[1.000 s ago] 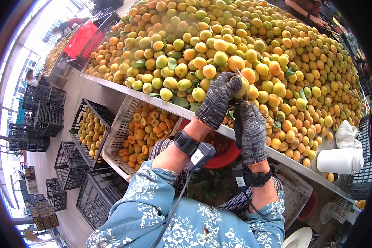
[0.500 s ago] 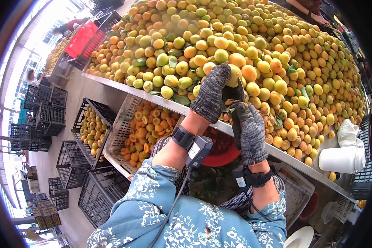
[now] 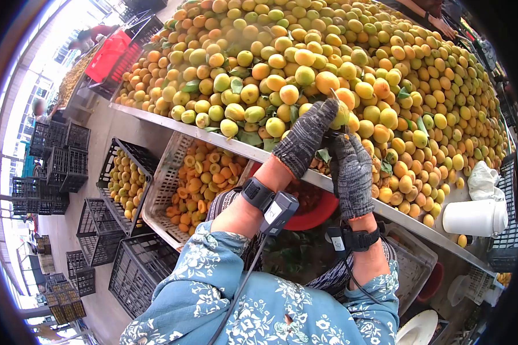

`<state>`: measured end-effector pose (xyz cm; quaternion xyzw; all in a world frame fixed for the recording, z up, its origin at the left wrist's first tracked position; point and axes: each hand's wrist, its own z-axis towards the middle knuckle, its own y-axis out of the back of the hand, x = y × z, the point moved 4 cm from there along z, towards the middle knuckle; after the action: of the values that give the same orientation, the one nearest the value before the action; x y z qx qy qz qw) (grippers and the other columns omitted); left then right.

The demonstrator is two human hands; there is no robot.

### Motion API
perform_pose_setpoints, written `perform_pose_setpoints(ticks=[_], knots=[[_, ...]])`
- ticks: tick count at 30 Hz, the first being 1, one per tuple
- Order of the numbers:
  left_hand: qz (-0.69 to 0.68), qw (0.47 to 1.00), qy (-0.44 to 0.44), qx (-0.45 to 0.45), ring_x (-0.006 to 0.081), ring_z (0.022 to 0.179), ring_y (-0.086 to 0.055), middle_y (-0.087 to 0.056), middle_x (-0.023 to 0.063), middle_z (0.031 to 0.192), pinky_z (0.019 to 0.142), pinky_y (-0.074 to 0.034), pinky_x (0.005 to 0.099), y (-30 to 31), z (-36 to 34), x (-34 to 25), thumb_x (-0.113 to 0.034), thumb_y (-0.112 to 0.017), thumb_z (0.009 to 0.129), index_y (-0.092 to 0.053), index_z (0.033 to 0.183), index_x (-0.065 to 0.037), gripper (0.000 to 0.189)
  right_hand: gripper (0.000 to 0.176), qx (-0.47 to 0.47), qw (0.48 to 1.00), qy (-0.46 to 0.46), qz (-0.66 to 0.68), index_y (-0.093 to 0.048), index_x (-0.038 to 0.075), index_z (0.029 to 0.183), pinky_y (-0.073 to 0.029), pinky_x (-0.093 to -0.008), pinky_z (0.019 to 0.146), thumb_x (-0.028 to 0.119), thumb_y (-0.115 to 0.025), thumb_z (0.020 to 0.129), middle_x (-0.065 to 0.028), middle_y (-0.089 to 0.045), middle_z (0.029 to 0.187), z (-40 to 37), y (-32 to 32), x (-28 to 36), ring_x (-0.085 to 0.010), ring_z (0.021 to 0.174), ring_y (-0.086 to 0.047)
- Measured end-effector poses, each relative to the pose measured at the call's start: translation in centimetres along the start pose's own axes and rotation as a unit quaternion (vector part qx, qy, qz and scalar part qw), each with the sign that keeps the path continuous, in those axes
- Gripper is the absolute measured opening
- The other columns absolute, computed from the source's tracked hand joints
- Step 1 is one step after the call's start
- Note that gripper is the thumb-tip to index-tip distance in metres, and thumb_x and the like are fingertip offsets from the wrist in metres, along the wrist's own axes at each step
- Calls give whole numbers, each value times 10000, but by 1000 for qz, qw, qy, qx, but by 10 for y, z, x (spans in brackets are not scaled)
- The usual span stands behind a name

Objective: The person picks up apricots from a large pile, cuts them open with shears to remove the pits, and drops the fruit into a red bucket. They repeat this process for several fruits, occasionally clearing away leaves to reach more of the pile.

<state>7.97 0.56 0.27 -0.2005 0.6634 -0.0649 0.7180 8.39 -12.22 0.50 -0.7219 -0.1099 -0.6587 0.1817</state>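
Observation:
My left hand (image 3: 306, 137), in a grey knit glove, is closed round a yellow-green apricot (image 3: 341, 117) at the front edge of a large heap of apricots (image 3: 282, 60). Just below it my right hand (image 3: 353, 175), gloved alike, has its fingers curled round a small knife (image 3: 334, 95), seen nearly edge-on. The thin blade lies against the apricot, its tip showing above my left fingers. The handle is hidden in my right glove. Both hands are close together above the metal table edge (image 3: 253, 152).
Below the table, a white crate (image 3: 162, 178) holds halved apricots (image 3: 204, 178), beside a red basin (image 3: 311, 215). A black crate (image 3: 149, 172) of apricots and several stacked black crates (image 3: 67, 149) stand left. A white bucket (image 3: 472, 218) sits right. Another person's hand (image 3: 443, 26) is across the heap.
The apricot and knife have turned in my hands; the blade, broad-side before, is now nearly edge-on with its tip pointing up. Both hands have shifted slightly, and the view has moved a little.

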Motion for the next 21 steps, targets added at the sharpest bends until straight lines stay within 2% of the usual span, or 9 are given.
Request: perform_pose_setpoints(ticks=[2,4,5,7,12,16,18,20,21], knots=[[-43,999,10,8,85,951,-571,-603,25,1025,806,-491,232,-6,-3,-10,-283,-527,969,-564,1158,-68,289,248,16,994,48,-99,-610,-5,1078,-507,-331,775,-19,-565,834,-139,-639,1022,1,6,-4,-254,873,-624],[-109,994,25,1,101,965,-574,-600,33,1040,829,-493,246,-3,-3,-5,-258,-542,960,-563,1163,-61,284,386,-22,812,367,-454,-603,3,1115,-505,-368,840,-83,-598,739,-183,-614,1098,-5,2,-3,-321,952,-615],[-175,984,39,-6,118,979,-576,-597,41,1056,852,-495,260,-2,-3,-2,-234,-557,950,-561,1168,-54,282,386,-21,812,366,-454,-603,3,1115,-505,-368,840,-83,-598,739,-183,-614,1098,-7,-1,3,-321,952,-615],[-156,988,7,-18,113,962,-580,-588,24,1052,827,-503,273,-6,-9,-8,-262,-529,959,-558,1154,-71,273,385,43,996,23,-72,-598,9,1141,-498,-357,874,-72,-584,765,-179,-610,1121,-3,0,0,-316,995,-612],[-232,970,60,-51,165,990,-590,-591,52,1056,874,-507,296,5,-5,1,-193,-577,927,-541,1173,-50,286,266,14,981,56,-184,-598,-21,1123,-489,-358,866,46,-560,869,-175,-637,1078,-2,-5,9,-304,992,-618],[-111,992,26,-55,160,934,-603,-586,55,1007,853,-522,317,1,-6,-11,-203,-603,907,-520,1166,-29,323,270,-27,927,90,-364,-599,-39,1094,-490,-362,811,172,-532,939,-166,-668,1000,-3,-3,2,-284,931,-640],[-59,995,24,-73,163,914,-607,-582,54,992,844,-528,328,2,-6,-13,-211,-614,900,-513,1165,-25,339,268,-40,926,120,-355,-606,-15,1081,-488,-349,722,200,-543,934,-158,-668,890,-1,-2,-3,-258,817,-645],[-76,995,-34,-55,153,789,-633,-596,94,968,660,-541,261,-1,-2,-19,-154,-636,876,-497,1129,-25,317,266,-53,925,151,-345,-614,8,1068,-486,-337,633,228,-554,929,-151,-668,780,-1,-2,-2,-231,704,-651],[-76,995,-35,-54,153,789,-633,-596,94,968,660,-541,261,-2,-3,-22,-154,-636,876,-497,1129,-25,317,263,-21,968,123,-217,-614,4,1053,-479,-312,635,230,-554,932,-115,-666,799,-1,-3,-4,-187,711,-627]])
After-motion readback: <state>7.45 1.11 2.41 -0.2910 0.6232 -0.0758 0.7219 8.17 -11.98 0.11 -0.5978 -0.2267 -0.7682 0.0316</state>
